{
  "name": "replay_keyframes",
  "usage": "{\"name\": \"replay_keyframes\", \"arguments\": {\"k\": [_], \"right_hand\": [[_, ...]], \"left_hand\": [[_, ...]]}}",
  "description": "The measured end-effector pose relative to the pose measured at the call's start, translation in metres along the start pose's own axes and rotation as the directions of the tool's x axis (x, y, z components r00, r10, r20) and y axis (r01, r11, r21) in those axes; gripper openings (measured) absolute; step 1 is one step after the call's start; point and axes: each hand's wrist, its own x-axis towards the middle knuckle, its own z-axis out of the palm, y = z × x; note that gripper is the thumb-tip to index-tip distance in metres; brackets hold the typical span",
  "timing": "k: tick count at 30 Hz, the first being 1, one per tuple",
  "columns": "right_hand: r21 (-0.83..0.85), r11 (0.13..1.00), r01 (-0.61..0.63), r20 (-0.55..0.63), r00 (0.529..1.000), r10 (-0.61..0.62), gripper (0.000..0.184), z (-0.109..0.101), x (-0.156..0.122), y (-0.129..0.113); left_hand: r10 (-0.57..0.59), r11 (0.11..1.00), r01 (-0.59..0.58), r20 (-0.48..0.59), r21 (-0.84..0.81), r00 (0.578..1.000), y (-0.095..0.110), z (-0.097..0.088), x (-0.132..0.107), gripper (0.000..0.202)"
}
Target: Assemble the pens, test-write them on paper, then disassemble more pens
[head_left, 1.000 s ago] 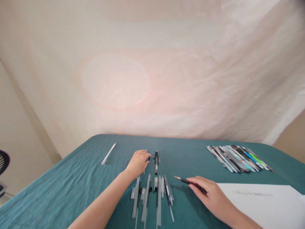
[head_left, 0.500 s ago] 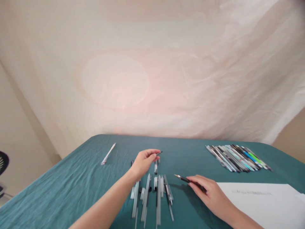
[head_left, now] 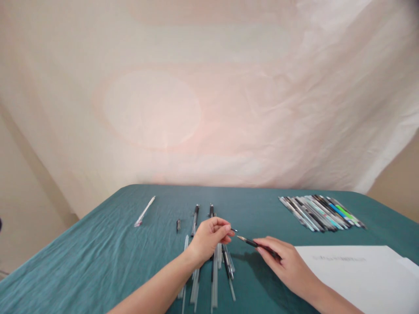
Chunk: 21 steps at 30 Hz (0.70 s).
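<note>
My left hand [head_left: 209, 239] is closed in a pinch on a small dark pen cap [head_left: 233, 230], held just above a row of clear and black pens [head_left: 214, 270] on the teal tablecloth [head_left: 98, 257]. My right hand [head_left: 288, 266] grips an uncapped black pen [head_left: 253, 243] whose tip points left, close to the cap. Two black pens [head_left: 195, 214] lie beyond my left hand, and a short dark piece [head_left: 178, 225] lies to their left.
A fanned row of several coloured pens [head_left: 322, 211] lies at the far right. A white sheet of paper [head_left: 360, 274] sits by my right arm. A single white pen [head_left: 144, 211] rests at the far left. A pale cloth backdrop [head_left: 209, 96] hangs behind the table.
My left hand lifted a small cap from the far pens and brought it right and nearer, up to the pen tip. The right hand has hardly moved.
</note>
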Motion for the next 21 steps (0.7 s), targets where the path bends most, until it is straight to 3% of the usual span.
{"name": "replay_keyframes", "arguments": {"k": [6, 15, 21], "right_hand": [[0.013, 1.000, 0.017, 0.011, 1.000, -0.017, 0.022, 0.003, -0.003, -0.004], [-0.005, 1.000, 0.020, -0.013, 1.000, -0.020, 0.022, 0.004, -0.004, -0.004], [-0.020, 1.000, 0.016, -0.028, 0.999, -0.017, 0.023, 0.006, -0.004, -0.006]], "left_hand": [[0.101, 0.980, -0.092, -0.042, 0.175, 0.994, -0.002, 0.004, -0.003, 0.031], [0.108, 0.961, -0.090, -0.055, 0.261, 0.993, 0.001, 0.007, -0.004, 0.032], [0.134, 0.937, -0.125, -0.005, 0.325, 0.991, 0.000, 0.012, -0.009, 0.040]]}}
